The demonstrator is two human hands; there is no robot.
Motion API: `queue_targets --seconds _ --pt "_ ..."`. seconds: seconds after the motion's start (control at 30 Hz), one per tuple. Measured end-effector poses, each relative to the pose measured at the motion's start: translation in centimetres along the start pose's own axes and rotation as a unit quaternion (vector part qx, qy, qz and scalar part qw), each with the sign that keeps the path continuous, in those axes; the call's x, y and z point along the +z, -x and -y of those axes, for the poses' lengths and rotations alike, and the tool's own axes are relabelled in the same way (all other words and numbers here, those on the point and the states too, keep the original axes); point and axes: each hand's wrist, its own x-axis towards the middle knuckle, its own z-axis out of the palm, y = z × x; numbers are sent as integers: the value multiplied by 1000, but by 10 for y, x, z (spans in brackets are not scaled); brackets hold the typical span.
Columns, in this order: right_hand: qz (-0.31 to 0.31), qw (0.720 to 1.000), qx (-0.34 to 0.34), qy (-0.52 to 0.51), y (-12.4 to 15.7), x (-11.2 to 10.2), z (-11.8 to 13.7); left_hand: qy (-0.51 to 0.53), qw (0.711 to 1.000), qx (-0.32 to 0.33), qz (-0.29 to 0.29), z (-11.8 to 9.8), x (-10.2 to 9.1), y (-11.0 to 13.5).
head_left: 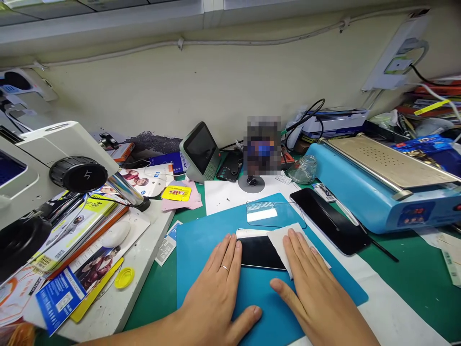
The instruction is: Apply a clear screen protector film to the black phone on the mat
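Observation:
A phone (262,252) with a dark screen lies flat on a blue mat (205,240). My left hand (216,283) rests on its left end, fingers stretched out and thumb apart. Under the flat fingers of my right hand (313,283) is a white cloth or wipe (279,240), pressed over the phone's right part. The cloth hides that end of the phone. Just beyond the phone, a clear screen protector or glass sheet (273,215) lies on the mat. A second dark phone or screen panel (329,221) is to the right, partly off the mat.
A blue heating machine (378,192) with a metal plate stands at right. By the wall are a small display device (200,153) and a glass jar (308,168). At left, a microscope stand (77,168) overhangs stacked boxes and leaflets, near a yellow cap (124,278).

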Motion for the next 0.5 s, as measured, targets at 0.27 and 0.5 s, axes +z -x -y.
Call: queue_targets --seconds 0.27,0.5 --pt "3 1000 -9 3 20 -4 11 2 1000 6 -4 1 1 -2" --pt "23 1000 1 -11 -8 9 -7 -2 1000 7 3 1 -1 -2"
